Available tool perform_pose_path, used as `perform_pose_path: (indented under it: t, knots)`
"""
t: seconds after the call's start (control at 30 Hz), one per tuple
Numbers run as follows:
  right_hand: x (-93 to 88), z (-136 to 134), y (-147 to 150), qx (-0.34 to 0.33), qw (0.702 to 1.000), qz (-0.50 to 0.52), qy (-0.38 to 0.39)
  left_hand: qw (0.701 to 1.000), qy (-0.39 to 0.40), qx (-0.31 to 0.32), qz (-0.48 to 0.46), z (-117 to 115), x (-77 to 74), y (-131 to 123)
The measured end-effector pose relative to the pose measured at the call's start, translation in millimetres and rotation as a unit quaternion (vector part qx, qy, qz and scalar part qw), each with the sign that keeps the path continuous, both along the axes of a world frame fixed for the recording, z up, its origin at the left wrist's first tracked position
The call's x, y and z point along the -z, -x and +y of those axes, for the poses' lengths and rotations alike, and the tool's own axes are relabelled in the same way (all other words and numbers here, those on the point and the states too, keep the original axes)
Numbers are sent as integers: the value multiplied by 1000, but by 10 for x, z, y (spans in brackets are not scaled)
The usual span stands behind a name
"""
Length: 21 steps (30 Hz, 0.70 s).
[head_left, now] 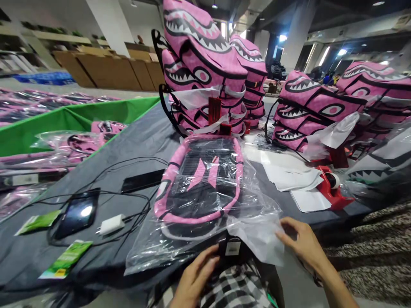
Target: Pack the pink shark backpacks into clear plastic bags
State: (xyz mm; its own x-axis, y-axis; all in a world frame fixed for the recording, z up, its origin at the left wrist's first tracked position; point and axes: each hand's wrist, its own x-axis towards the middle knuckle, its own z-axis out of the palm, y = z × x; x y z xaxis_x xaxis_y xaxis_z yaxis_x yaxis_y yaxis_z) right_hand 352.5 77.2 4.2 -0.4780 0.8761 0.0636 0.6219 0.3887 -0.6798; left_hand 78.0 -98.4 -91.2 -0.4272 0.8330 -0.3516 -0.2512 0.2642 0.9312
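Note:
A pink and black backpack lies on its front inside a clear plastic bag on the dark grey table. My left hand is at the bag's near open end, fingers curled against the bottom edge of the backpack by a white label. My right hand pinches the loose flap of the plastic bag at the near right corner.
Stacks of pink shark-face backpacks stand behind and to the right. A red tape dispenser and white papers lie right. A tablet, a phone, a white charger, cables and green packets lie left.

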Motion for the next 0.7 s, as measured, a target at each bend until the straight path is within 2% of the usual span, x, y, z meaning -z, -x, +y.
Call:
perform_pose_path:
  t: [0.07, 0.13, 0.17, 0.23, 0.3, 0.4, 0.5, 0.57, 0.7]
  knots:
    - [-55, -336, 160, -38, 990, -8, -134, 995, -38, 65, 63, 247, -35, -186]
    - [39, -565, 407, -80, 966, -32, -244, 986, -50, 91, 127, 497, -49, -287]
    - [131, -624, 539, -96, 957, -57, -269, 983, -50, 78, 158, 599, -41, -320]
    - [336, -631, 758, -96, 949, -126, -272, 980, -53, 32, 188, 726, -7, -359]
    - [462, -528, 852, -76, 950, -193, -233, 986, -59, 7, 155, 743, 13, -349]
    - [384, -319, 752, -102, 962, -216, -128, 995, -57, 35, 72, 635, -47, -234]
    - [149, -163, 574, -186, 974, -132, -1, 996, -55, 74, -9, 522, -181, -97]
    - [47, -103, 507, -224, 970, -69, 68, 992, -54, 87, -73, 491, -257, -57]
    - [-11, -96, 466, -237, 961, -16, 140, 990, -50, 49, -126, 495, -337, -103]
